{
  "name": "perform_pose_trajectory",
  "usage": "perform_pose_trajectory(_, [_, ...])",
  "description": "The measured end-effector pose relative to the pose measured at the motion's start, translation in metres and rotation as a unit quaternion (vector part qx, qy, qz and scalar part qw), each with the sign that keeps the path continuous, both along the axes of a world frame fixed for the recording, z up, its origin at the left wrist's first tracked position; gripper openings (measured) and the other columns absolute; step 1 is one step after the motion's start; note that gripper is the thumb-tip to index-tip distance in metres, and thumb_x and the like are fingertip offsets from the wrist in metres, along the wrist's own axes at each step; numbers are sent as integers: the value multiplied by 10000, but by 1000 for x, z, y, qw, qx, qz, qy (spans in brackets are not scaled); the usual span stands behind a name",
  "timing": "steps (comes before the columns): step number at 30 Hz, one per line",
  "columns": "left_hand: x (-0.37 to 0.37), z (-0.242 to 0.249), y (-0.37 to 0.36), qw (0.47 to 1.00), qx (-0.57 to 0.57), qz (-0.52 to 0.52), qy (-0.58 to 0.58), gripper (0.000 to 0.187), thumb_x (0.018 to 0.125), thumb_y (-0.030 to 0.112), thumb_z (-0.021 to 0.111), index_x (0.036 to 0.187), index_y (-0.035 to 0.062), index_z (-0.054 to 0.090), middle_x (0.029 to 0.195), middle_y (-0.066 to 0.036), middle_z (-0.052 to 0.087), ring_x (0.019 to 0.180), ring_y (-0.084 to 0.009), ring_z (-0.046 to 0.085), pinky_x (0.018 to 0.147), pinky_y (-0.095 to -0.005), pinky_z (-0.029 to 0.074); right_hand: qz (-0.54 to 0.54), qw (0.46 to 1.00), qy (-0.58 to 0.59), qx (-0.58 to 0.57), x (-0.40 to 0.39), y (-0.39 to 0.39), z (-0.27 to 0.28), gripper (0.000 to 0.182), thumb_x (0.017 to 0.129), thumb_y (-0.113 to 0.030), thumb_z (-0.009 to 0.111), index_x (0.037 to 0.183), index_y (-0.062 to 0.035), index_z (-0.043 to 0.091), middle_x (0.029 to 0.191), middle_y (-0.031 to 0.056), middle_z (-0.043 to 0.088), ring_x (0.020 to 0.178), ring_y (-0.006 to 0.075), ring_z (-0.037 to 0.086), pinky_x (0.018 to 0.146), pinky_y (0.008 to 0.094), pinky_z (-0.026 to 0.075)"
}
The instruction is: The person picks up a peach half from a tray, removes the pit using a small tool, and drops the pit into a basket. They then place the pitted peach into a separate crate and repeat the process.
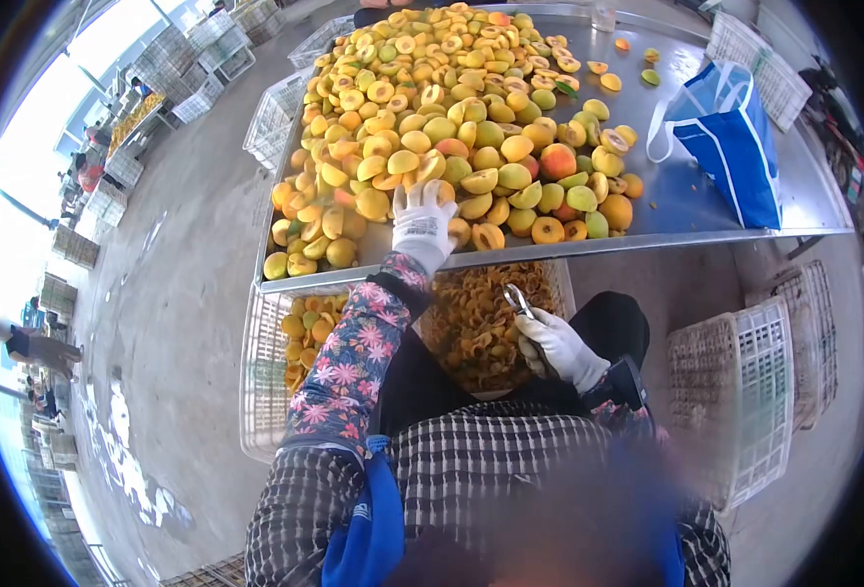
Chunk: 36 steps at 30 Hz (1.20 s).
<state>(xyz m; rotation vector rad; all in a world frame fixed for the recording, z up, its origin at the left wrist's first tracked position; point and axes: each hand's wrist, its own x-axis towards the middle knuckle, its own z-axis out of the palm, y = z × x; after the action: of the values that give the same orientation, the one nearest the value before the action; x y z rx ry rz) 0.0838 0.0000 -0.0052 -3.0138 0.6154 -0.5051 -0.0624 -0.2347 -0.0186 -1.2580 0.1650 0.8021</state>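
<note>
My left hand, in a white glove, reaches over the near edge of the metal table. Its fingers are stretched out and touch the front of a heap of halved yellow peaches. No peach shows clearly gripped in them. Low over a crate of brown-orange peach pits and scraps, my right hand, also gloved, is closed around plier-like metal pitting tongs. The tongs' looped tip points up and to the left. Some whole peaches lie among the halves.
A blue and white bag stands on the metal table at right. Under the table's left side, a white crate holds peach halves. Stacked crates stand on the floor at right. Other people work far left.
</note>
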Motion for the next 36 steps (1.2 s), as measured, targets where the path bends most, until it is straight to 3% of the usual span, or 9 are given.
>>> perform_pose_trajectory(7, [-9,-19,7,939,-335,-16,73,265,779,157,672,1013,80,575,1183,-158,555,1044,-290,593,856,-385,494,8,999,-43,-1,-1,6,5,239,983,-368,510,963,-131,489,623,-28,459,461,77,432,420,234,351])
perform_pose_trajectory(9, [-30,-9,0,741,-655,-13,146,234,821,140,644,1038,99,568,1070,-121,604,956,-256,644,728,-379,547,-6,998,-55,-5,1,9,10,245,985,-363,509,959,-120,492,613,-26,459,460,78,433,422,234,353])
perform_pose_trajectory(11, [-51,9,-5,388,-888,-44,243,255,824,133,648,1064,112,565,1045,-90,611,979,-241,639,711,-379,558,-11,996,-88,-19,-1,14,18,254,986,-358,510,953,-107,493,605,-27,460,460,72,437,427,231,351])
perform_pose_trajectory(13, [-64,17,-8,265,-926,-17,267,301,873,280,621,1116,116,548,1055,-84,614,947,-280,635,711,-406,554,-9,988,-150,-42,5,25,31,267,986,-354,513,945,-91,492,599,-32,462,462,60,442,435,225,344])
perform_pose_trajectory(15, [-71,18,-3,166,-937,-18,307,408,910,420,588,1179,120,519,1131,-113,618,951,-310,631,719,-435,540,20,952,-294,-88,14,33,36,292,976,-326,526,962,-36,494,619,83,538,499,223,536,486,320,406])
perform_pose_trajectory(18, [-83,18,-12,286,-923,-33,256,522,967,558,408,1159,92,545,1144,-111,614,936,-285,612,759,-394,522,30,848,-482,-218,16,52,62,296,955,-282,556,1019,2,500,720,235,591,682,444,589,583,464,456])
perform_pose_trajectory(25, [-96,27,-21,434,-882,-35,183,499,1038,444,322,1129,7,544,1044,-94,614,909,-163,577,839,-302,477,-9,725,-601,-336,18,72,52,293,912,-191,575,1085,21,468,711,226,615,663,415,619,559,477,480])
perform_pose_trajectory(32, [-106,28,-27,605,-786,20,124,587,1040,465,253,1129,-10,585,1047,-109,642,939,-166,589,843,-291,482,34,760,-550,-345,8,71,41,313,889,-120,577,1129,18,431,744,231,611,713,430,610,580,482,459])
perform_pose_trajectory(36, [-108,29,-21,612,-769,13,183,593,1037,476,263,1115,-10,594,1049,-108,642,943,-174,594,841,-293,482,74,743,-546,-380,9,65,43,267,899,-122,576,1088,11,443,728,224,599,695,425,604,571,475,445])
